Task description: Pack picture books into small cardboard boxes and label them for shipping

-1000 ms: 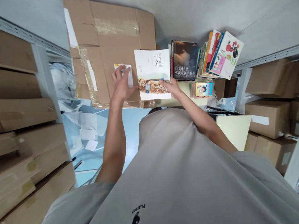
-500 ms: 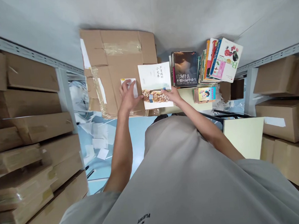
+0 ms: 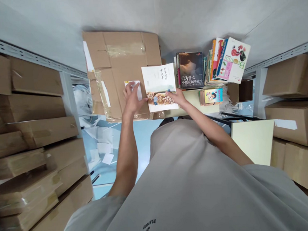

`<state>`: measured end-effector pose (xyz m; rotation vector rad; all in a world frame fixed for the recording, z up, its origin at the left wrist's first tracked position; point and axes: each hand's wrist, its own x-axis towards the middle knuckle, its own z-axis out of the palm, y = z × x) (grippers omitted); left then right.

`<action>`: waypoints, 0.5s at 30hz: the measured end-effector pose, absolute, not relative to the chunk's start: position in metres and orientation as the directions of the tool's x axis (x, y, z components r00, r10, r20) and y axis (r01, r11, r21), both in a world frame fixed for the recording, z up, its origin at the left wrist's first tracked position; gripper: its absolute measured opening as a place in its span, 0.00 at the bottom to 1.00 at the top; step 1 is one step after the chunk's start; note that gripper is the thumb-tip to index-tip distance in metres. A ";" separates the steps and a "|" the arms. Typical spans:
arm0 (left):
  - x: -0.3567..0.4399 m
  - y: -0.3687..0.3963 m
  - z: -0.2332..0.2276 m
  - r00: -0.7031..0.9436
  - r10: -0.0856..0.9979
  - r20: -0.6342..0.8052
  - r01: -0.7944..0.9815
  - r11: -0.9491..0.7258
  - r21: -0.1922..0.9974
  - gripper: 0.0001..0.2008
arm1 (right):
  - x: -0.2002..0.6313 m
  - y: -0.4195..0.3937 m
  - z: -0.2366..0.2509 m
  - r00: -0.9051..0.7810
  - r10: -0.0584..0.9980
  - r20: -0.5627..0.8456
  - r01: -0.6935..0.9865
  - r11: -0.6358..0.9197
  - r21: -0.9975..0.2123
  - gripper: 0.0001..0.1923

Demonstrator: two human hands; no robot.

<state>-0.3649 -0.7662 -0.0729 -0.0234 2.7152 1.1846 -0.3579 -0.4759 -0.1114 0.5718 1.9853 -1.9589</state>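
Our left hand [image 3: 132, 100] pressed flat on a white card [image 3: 135, 89] on the box [image 3: 119, 68]; our right hand [image 3: 177, 96] pinched the book [image 3: 159, 83].

"小火车" on white book [image 3: 159, 87], "PLAYBOY" on grey shirt [image 3: 150, 223], "为什么" on dark book [image 3: 191, 70]

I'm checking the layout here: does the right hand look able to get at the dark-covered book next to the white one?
Probably yes. The right hand rests on the white book, and the dark-covered book stands just beyond with nothing between them.
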 end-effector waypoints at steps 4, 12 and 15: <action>-0.365 -0.764 -0.068 -0.979 0.055 -0.198 -0.107 0.682 0.723 0.52 | -0.357 -0.474 -0.114 -0.891 0.055 -0.451 0.451 -0.015 -0.892 0.36; -0.360 -0.760 -0.069 -0.980 0.029 -0.195 -0.123 0.686 0.717 0.47 | -0.357 -0.472 -0.117 -0.896 0.068 -0.439 0.440 -0.006 -0.898 0.41; -0.358 -0.759 -0.073 -0.984 0.039 -0.174 -0.100 0.688 0.719 0.46 | -0.356 -0.474 -0.116 -0.893 0.071 -0.444 0.445 -0.007 -0.895 0.42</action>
